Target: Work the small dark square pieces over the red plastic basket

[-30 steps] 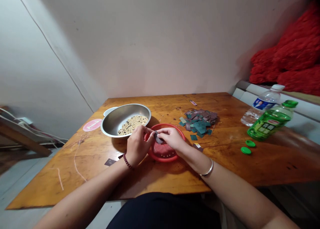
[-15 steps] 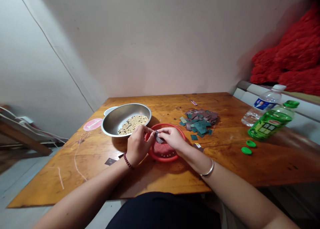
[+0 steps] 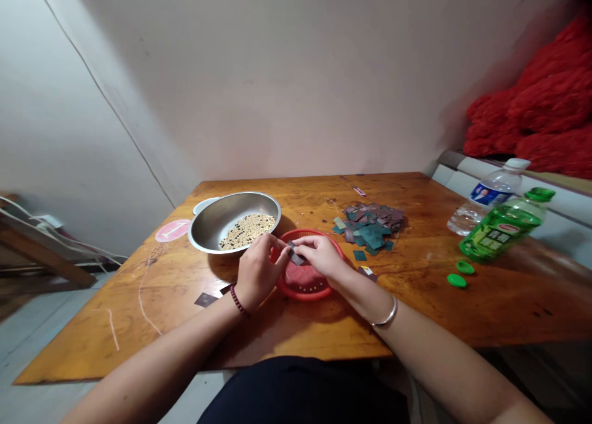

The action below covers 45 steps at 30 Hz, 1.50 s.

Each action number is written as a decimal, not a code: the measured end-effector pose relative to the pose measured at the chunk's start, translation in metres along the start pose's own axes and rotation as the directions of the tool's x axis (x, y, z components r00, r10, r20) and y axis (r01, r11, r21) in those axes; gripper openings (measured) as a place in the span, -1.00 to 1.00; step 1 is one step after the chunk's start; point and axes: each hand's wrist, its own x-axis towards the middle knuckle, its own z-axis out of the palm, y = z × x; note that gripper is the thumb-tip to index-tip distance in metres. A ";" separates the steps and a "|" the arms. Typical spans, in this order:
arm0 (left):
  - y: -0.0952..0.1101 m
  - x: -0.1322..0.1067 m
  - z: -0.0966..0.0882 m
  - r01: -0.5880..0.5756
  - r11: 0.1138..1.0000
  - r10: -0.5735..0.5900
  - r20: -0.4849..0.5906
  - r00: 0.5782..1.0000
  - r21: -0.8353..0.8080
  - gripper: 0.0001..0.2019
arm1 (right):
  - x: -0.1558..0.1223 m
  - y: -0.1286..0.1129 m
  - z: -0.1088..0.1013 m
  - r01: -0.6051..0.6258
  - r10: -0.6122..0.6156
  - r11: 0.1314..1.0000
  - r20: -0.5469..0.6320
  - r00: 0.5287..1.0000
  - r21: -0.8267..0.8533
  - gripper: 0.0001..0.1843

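Note:
My left hand (image 3: 258,271) and my right hand (image 3: 319,257) meet above a red plastic basket (image 3: 303,294), and the fingertips of both pinch a small dark piece (image 3: 295,256) between them. The piece looks folded or bent, and my fingers hide part of it. To the left of my left hand stands a steel bowl (image 3: 203,242) holding pale grains mixed with dark beans (image 3: 245,233). A heap of small teal and mauve squares (image 3: 370,227) lies to the right of the basket, closest to my right hand.
All this stands on a varnished wooden table (image 3: 287,331). On its right are a water bottle (image 3: 490,199), a green bottle (image 3: 504,230) and green caps (image 3: 457,280). A pink round sticker (image 3: 172,230), loose string (image 3: 143,288) and dark squares (image 3: 206,299) lie left.
The dark piece has turned slightly between my fingertips. Both hands stay over the basket, and the view has shifted only a little.

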 end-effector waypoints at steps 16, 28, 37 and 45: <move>-0.008 0.005 0.004 0.116 0.980 -0.105 0.077 0.992 -0.162 -0.79 | -0.001 -0.004 0.002 -0.013 0.014 1.000 -0.011 1.000 0.003 -0.73; -0.007 0.004 0.002 0.098 0.991 -0.091 0.070 0.993 -0.093 -0.81 | -0.002 -0.005 0.002 -0.015 0.015 1.000 0.001 1.000 0.005 -0.73; -0.003 0.003 0.000 0.105 0.993 -0.102 0.054 0.993 -0.062 -0.84 | -0.001 -0.002 0.001 -0.001 0.001 1.000 0.008 1.000 -0.001 -0.73; -0.006 0.003 0.001 0.083 0.991 -0.077 0.061 0.995 -0.107 -0.84 | -0.001 -0.002 0.002 0.003 -0.003 1.000 0.006 1.000 0.009 -0.73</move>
